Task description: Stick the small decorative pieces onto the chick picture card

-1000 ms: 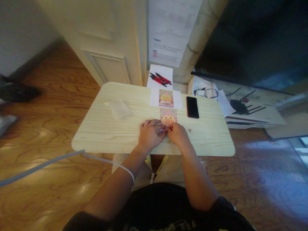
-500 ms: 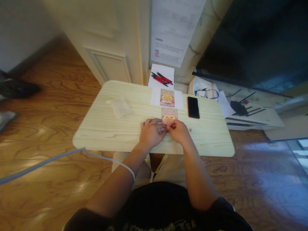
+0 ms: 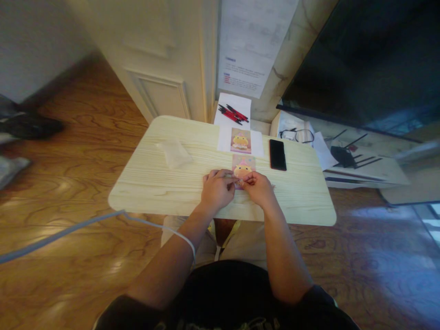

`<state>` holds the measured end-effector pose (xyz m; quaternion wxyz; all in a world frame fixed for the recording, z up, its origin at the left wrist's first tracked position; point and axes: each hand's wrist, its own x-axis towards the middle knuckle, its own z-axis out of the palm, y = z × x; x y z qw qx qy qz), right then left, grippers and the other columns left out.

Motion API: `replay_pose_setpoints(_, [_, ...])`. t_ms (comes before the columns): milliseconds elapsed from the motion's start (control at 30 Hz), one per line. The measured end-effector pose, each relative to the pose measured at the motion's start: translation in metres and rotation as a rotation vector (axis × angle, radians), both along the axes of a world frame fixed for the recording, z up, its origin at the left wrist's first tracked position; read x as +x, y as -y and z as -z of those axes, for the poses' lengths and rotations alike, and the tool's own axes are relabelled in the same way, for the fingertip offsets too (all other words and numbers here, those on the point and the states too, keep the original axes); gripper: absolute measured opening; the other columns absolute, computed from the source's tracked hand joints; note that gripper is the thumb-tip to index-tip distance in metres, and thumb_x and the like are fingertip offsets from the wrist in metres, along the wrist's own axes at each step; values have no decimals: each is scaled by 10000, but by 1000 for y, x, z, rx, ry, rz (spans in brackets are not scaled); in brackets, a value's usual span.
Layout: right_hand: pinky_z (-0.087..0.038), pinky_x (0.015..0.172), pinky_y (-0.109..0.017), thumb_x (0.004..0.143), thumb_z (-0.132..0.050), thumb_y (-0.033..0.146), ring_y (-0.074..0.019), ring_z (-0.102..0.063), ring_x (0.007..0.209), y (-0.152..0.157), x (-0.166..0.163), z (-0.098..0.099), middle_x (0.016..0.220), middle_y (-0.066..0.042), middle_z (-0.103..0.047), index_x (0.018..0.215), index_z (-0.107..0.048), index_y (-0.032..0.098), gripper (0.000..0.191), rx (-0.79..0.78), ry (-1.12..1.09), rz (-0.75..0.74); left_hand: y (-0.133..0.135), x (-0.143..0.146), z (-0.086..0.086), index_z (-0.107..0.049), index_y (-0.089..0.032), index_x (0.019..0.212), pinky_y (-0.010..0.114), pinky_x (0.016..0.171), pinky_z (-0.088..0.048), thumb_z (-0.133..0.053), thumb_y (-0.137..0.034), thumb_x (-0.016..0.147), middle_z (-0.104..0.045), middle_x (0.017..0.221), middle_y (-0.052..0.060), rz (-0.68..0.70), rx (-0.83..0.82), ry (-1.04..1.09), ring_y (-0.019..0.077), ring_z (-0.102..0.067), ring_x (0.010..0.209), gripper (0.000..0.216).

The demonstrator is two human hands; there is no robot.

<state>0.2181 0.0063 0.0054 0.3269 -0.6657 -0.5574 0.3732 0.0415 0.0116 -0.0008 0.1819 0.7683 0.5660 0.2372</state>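
Note:
A small picture of a yellow cartoon figure in a pink hat lies on the wood-grain table. My left hand rests palm down at its left edge, fingers stretched across the lower part and thumb apart. From the right, my right hand reaches over the lower right of the picture with thumb and forefinger pinched together. Whatever sits between those fingertips is too small or hidden to make out. Just beyond lies a white sheet with a similar printed picture.
A black phone lies right of the pictures, a crumpled clear plastic bag to the left. Red and black pens rest on paper behind the table. A router stands on the cabinet at right. A grey cable crosses at left.
My left thumb has drawn back from the picture's lower part, showing more of it. My right fingertips have shifted slightly. The whole view has moved a little.

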Motion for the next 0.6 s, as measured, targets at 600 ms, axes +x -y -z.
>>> replay_pose_setpoints(600, [-592, 760, -344, 818, -734, 436, -201, -717, 806, 31, 39, 3, 900, -60, -771, 960, -718, 192, 283, 55, -254, 102, 2, -5, 2, -767, -322, 1103, 439, 997, -431, -529, -171, 893, -736, 1248, -16, -41, 41, 103, 239, -606, 1160, 351])
